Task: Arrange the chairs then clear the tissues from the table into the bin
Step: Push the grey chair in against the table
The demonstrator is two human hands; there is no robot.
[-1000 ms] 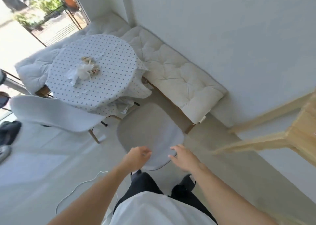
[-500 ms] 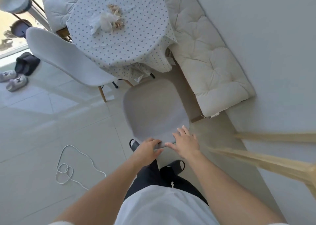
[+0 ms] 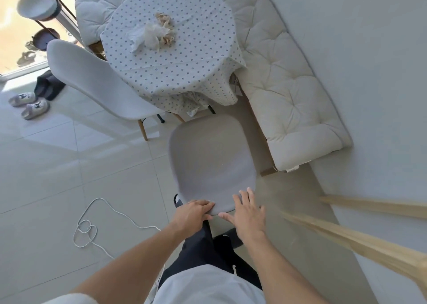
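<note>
At the near edge of the grey chair (image 3: 211, 162), just short of the round cloth-covered surface (image 3: 184, 56), the top of the backrest is gripped by the left hand (image 3: 193, 212), its fingers (image 3: 204, 205) curled over the rim, while the right hand (image 3: 248, 213) is laid flat on the shell with fingers spread, nothing being clasped. The push is probably best made evenly with both hands, so that the chair is slid straight toward the table without twisting toward the cushioned bench (image 3: 286, 91) just beside it. The seat is seen as a smooth, rounded grey shell, pulled out from the table. A second chair (image 3: 92, 81) is angled at the table's left, and crumpled tissues (image 3: 152, 35) are left on the dotted cloth.
</note>
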